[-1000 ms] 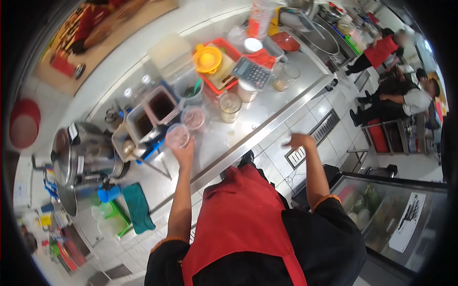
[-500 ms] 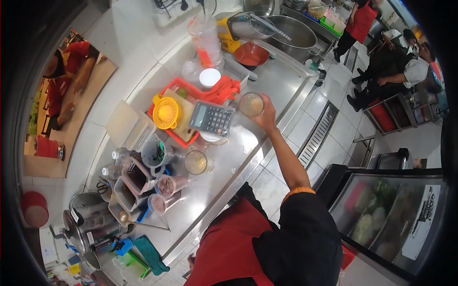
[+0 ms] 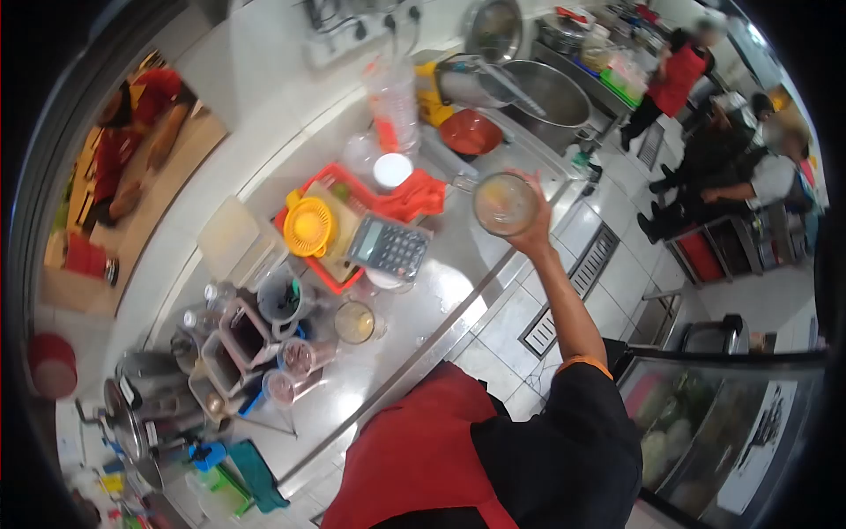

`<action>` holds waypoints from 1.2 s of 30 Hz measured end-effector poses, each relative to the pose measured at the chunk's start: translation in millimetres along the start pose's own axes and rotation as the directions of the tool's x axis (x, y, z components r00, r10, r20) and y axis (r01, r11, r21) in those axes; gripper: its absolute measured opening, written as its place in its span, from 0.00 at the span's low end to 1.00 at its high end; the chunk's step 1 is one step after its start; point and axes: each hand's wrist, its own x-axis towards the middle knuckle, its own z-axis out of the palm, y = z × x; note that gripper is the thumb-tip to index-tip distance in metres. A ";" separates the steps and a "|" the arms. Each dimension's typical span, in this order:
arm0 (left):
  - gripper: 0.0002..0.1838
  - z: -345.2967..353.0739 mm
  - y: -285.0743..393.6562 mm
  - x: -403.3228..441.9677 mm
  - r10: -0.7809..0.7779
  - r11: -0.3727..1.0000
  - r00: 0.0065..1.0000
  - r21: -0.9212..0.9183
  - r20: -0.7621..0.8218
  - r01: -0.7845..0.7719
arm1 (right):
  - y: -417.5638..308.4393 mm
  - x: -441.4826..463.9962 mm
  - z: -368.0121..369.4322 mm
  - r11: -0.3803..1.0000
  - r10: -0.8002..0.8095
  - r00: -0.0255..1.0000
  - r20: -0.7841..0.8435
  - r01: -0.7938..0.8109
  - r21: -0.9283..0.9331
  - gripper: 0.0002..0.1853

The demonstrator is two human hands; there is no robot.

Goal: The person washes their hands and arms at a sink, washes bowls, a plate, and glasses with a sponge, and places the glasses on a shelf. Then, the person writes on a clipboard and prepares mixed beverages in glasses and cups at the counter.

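My right hand [image 3: 536,231] is wrapped round the side of a glass mug [image 3: 502,204], raised above the steel counter's front edge. A little pale, cloudy stuff shows inside it. The mug's handle points left, away from my palm. A second glass mug [image 3: 355,323] with yellowish liquid stands on the counter. Left of my hand, a calculator [image 3: 389,245] lies by a red basket [image 3: 283,214] holding a yellow citrus juicer [image 3: 308,226], with an orange-red cloth [image 3: 415,196] draped at its side. My left hand is out of sight.
Plastic cups [image 3: 300,355], dark-filled containers [image 3: 246,330] and a measuring jug [image 3: 280,297] crowd the left of the counter [image 3: 441,315]. A red bowl [image 3: 470,132] and large pot [image 3: 555,97] stand at the far end. Several people are nearby. A glass-fronted fridge [image 3: 705,423] is at right.
My right hand has lifted the mug closer to the camera and tilted it, moving slightly right. The view has shifted a little. The other mug and the basket stay in place on the counter.
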 end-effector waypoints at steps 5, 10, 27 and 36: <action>0.14 -63.4 25.8 -35.2 0.202 0.963 0.769 0.020 0.606 -0.268 | -91.4 -31.5 -14.2 0.634 0.283 0.824 0.490 -0.544 0.550 0.50; 0.43 -75.8 232.9 -174.1 0.613 0.711 0.729 -0.188 -0.305 -0.677 | -225.1 -58.2 80.9 0.589 -0.406 0.470 0.784 -0.522 0.618 0.55; 0.09 -19.9 125.9 -23.2 0.034 0.739 0.342 -0.206 -0.939 -0.641 | -405.5 52.2 366.0 0.811 -0.530 0.303 0.792 0.454 0.369 0.24; 0.27 -36.5 81.4 60.5 0.062 0.529 0.443 -0.347 -0.894 -0.774 | -462.3 22.1 581.9 0.720 -0.479 0.218 0.850 0.651 0.239 0.16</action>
